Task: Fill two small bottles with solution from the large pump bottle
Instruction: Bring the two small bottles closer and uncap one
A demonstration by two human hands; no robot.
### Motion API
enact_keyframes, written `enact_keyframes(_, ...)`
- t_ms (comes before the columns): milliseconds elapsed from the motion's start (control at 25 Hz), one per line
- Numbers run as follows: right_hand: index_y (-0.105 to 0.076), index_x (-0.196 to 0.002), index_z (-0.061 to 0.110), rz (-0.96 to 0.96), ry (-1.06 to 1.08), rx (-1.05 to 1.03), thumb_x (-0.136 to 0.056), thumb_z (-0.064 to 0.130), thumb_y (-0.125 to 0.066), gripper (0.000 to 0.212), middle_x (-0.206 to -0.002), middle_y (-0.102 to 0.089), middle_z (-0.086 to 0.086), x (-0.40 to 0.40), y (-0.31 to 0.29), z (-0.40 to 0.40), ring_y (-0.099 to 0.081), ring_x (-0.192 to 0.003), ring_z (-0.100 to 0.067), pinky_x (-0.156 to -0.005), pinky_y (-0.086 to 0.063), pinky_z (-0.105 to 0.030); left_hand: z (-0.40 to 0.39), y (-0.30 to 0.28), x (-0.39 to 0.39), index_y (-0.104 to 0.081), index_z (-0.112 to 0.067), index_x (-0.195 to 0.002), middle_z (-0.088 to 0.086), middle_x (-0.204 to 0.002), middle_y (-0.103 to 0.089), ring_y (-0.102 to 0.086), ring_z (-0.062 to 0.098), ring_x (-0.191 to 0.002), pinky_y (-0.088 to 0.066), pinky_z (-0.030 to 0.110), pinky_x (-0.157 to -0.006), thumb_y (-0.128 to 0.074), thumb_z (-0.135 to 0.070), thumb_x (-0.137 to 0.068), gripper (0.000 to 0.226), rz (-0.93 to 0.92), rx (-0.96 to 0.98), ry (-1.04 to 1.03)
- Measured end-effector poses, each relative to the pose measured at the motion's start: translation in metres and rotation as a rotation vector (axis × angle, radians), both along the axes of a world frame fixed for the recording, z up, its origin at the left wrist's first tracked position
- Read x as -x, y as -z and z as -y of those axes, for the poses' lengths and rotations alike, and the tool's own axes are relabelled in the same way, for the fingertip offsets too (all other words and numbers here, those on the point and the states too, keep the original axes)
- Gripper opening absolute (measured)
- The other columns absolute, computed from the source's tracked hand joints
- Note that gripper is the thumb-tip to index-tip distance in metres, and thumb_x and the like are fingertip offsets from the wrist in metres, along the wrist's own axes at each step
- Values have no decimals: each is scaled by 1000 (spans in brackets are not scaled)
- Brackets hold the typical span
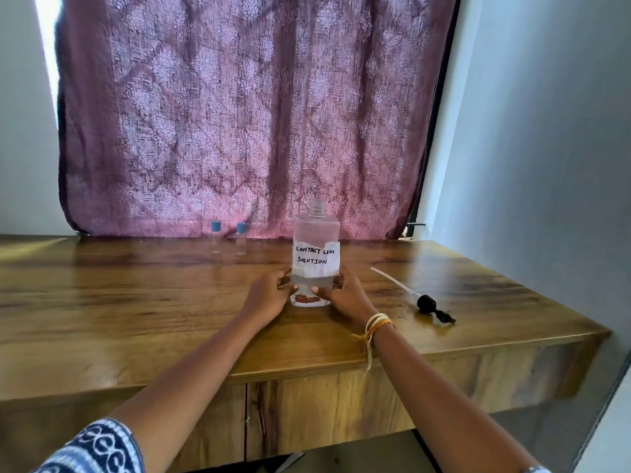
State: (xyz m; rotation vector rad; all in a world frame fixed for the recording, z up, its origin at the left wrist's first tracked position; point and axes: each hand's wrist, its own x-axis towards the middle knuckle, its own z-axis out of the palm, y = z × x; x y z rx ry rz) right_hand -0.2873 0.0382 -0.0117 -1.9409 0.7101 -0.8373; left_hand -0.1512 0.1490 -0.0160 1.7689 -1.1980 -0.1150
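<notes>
Both hands, left hand (269, 295) and right hand (345, 295), grasp the base of a clear, flat-sided plastic bottle (316, 247), uncapped and holding clear liquid. Its black pump (426, 303) lies on the glossy wooden surface (136, 302).

The large bottle (316, 254) stands upright on the wooden counter (136, 302), its threaded neck uncapped and a white paper label reading "CONTACT LENS SOLUTION" on its front. The left hand (269, 295) and right hand (341, 293) grip its lower part from either side. To the right the pump head (431, 307) lies on its side, its tube pointing far-left. Two small bottles (215, 238) with blue caps stand side by side at the far edge, before a purple curtain (239, 114).
</notes>
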Motion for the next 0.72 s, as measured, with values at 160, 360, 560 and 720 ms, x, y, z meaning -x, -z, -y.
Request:
enact_keyframes(160,-49,-130,6,-3,38,24,-78,7,-77,59,-124,-64,-12,21,-3,19,-61,-113,-26,-99,-51,-46,24,-2,18,-53,-11,-132,6,-127,-64,-62,18,-110,-51,28,-88,-64,-22,-89,46,-9,-1,48)
enact_keyframes(360,-55,-124,3,15,151,-3,-78,3,-76,51,-118,-68,-14,52,-7,44,-64,-107,-25,-95,-53,-41,63,-5,51,-50,-10,-134,8,-133,-59,-58,19,-119,-47,28,-95,-64,-19,-88,48,-22,-5,82)
enact_keyframes(560,-51,-121,8,24,219,-67,-77,3,-75,50,-113,-66,-7,64,-6,55,-60,-108,-23,-87,-54,-32,85,-5,65,-50,-11,-135,7,-137,-56,-57,20,-121,-47,32,-100,-63,-20,-89,49,-7,-13,98)
enact_keyframes(720,-43,-131,9,-44,390,73,-77,9,-71,61,-124,-60,-11,75,-3,43,-57,-105,-22,-82,-43,-29,80,-3,60,-47,-10,-137,11,-134,-57,-56,21,-120,-41,24,-90,-60,-23,-91,49,46,-53,99)
